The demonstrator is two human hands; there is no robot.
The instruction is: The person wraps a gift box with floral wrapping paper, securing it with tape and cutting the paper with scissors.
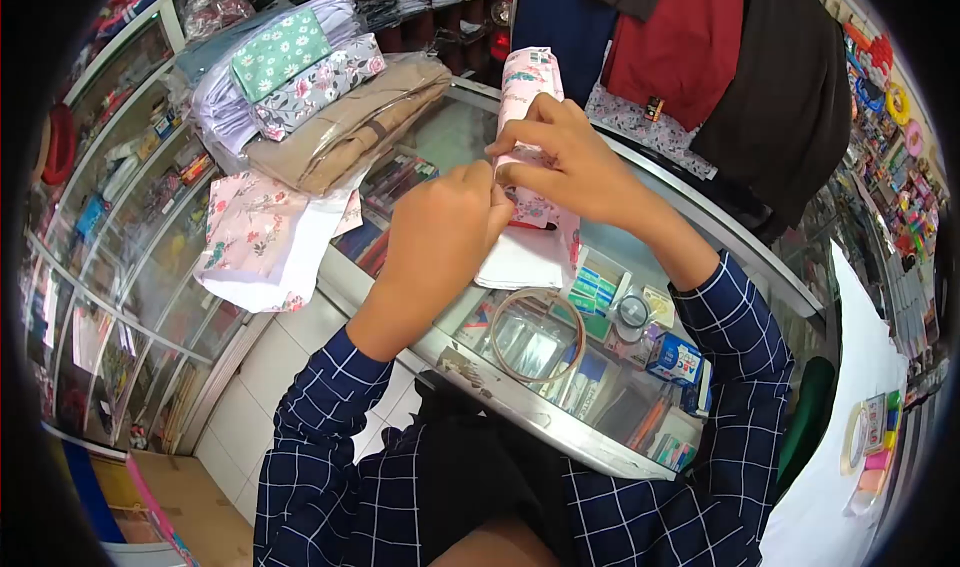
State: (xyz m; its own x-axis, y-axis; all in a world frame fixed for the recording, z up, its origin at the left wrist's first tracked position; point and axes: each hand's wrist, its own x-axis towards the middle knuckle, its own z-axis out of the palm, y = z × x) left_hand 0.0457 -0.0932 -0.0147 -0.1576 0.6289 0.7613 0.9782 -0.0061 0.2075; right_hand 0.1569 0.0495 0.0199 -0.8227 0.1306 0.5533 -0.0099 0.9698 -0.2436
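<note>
This is a shop. Under the fingers [522,135] stands a metal-edged glass counter [535,417] displaying small coloured boxes [675,359]; left of them are stocked, white-framed display shelves [222,397] and plastic-wrapped folded clothes [345,137].

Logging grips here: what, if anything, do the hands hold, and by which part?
The left hand and right hand hold a floral-paper bundle along its left edge, near mid-length.

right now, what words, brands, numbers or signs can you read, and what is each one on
"ABC": small blue-and-white box.
Too small to read: script on the pink floral paper.
Too small: tag at the hanging red cloth.
Too blurred: label on the clear pack at far right.
Any other lettering is too small or blurred.
</note>
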